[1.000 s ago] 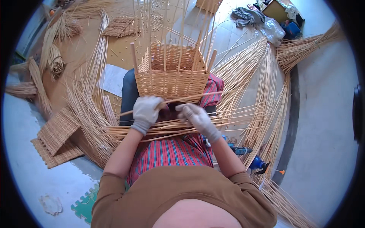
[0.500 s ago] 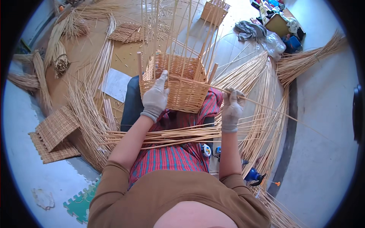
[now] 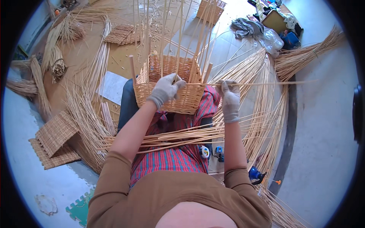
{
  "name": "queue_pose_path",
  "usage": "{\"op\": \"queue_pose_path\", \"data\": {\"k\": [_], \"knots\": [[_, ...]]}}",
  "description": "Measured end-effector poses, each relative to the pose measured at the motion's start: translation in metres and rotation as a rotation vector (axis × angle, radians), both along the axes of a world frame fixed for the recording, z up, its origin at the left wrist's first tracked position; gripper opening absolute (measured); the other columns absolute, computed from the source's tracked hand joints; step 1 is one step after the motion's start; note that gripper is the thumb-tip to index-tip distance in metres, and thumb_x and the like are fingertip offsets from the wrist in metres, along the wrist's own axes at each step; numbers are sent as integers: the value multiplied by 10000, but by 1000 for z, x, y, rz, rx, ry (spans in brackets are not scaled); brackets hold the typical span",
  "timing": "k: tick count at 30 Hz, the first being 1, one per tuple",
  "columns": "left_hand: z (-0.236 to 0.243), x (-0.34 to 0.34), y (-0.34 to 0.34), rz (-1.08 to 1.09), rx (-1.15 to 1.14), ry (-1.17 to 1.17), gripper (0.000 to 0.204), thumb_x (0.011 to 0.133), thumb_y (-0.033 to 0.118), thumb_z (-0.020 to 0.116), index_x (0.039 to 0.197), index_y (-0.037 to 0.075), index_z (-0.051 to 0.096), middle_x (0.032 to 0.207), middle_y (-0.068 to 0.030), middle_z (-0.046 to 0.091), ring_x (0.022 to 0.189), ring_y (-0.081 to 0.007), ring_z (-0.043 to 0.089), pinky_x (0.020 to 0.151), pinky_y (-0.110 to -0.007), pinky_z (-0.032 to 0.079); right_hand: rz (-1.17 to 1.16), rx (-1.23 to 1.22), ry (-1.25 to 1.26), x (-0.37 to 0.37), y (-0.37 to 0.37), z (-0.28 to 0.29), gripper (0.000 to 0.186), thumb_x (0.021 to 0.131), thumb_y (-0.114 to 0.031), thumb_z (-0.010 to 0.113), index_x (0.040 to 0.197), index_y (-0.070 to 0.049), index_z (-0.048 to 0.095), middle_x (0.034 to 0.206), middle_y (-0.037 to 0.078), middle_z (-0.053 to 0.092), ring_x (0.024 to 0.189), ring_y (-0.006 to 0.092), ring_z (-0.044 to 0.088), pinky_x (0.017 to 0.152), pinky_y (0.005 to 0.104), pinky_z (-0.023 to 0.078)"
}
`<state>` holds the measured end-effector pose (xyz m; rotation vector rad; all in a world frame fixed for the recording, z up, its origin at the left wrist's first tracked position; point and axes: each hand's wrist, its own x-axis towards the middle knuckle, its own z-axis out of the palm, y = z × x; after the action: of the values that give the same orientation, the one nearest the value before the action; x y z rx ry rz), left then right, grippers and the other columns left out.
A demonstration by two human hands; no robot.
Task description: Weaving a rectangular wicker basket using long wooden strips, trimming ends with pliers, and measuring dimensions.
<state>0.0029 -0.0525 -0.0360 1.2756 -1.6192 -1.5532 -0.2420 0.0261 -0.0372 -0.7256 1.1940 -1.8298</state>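
Observation:
A partly woven wicker basket (image 3: pixel 182 99), square-sided, rests tilted on my lap. Thin upright rods (image 3: pixel 164 38) rise from its walls, and thicker posts (image 3: pixel 132 67) stand at its near corners. At the near rim, my left hand (image 3: pixel 165 88), in a pale glove, has its fingers closed about an upright rod; the fingertips are partly hidden. A long weaving rod (image 3: pixel 266 83) runs along that rim and out to the right. My right hand (image 3: pixel 230 99), also gloved, pinches this rod just beyond the basket's right corner.
A bundle of rods (image 3: pixel 178 137) lies across my lap. Loose rods (image 3: pixel 253 72) spread over the floor to my right, more (image 3: pixel 81 110) to my left. Woven panels (image 3: pixel 57 133) lie at left, another basket (image 3: pixel 211 11) stands far ahead. A blue bottle (image 3: pixel 255 174) lies near my right elbow.
My left hand has shifted right along the rim and its fingers have curled in. My right hand has risen slightly, and the weaving rod has swung up to nearly level. The basket has shifted slightly left.

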Motion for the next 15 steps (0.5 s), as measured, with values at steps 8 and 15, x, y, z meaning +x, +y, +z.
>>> {"op": "queue_pose_path", "data": {"k": [8,15], "knots": [[-29,-18,10,226,-333,-179,492,1001,515,548,857,59,663,719,-190,631,713,-402,626,621,-470,473,-255,-420,1316,70,-127,74,567,888,31,565,1446,-49,505,1289,100,634,1059,171,615,977,301,484],[-23,-15,5,200,-284,-136,389,883,424,753,786,56,674,698,-152,650,612,-307,606,616,-396,487,-358,-146,297,48,2,0,215,1066,-202,498,1226,-63,534,779,-24,490,630,74,497,632,259,547]]}}
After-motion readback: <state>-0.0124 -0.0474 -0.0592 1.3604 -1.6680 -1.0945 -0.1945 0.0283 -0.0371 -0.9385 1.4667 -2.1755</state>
